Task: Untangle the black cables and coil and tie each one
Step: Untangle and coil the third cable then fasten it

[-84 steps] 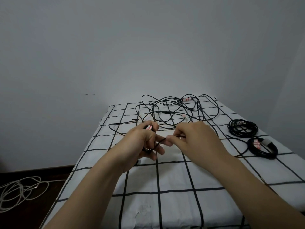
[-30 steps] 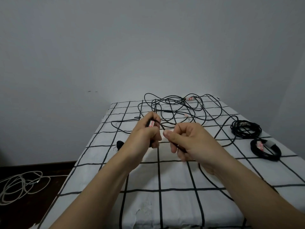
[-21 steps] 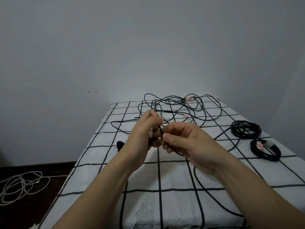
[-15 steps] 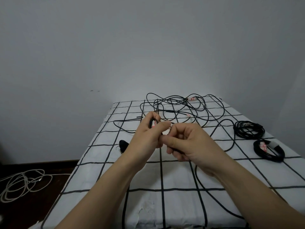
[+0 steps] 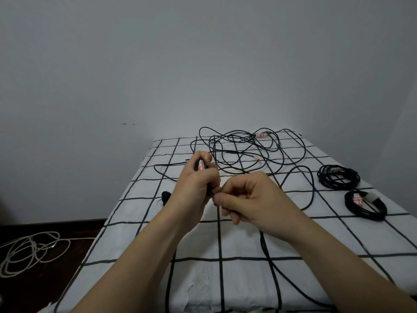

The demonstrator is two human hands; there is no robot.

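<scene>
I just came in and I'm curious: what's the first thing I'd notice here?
Two hands meet in the middle: the left hand grips a black cable and the right hand pinches it close by. Behind them a big tangle of black cables sprawls at the far end of the checked table, with two coiled cables near its right edge.

**Cable count**

2 hands, the left hand (image 5: 194,188) and the right hand (image 5: 255,199), share 1 held cable (image 5: 268,256). There are 2 coiled black bundles, the far coil (image 5: 331,184) and the near coil (image 5: 374,215). 1 loose black tangle (image 5: 246,152) has strands too knotted to count. 1 small black scrap (image 5: 166,195), 1 white cable (image 5: 29,251) and 1 checked cloth (image 5: 248,279) complete the count.
</scene>
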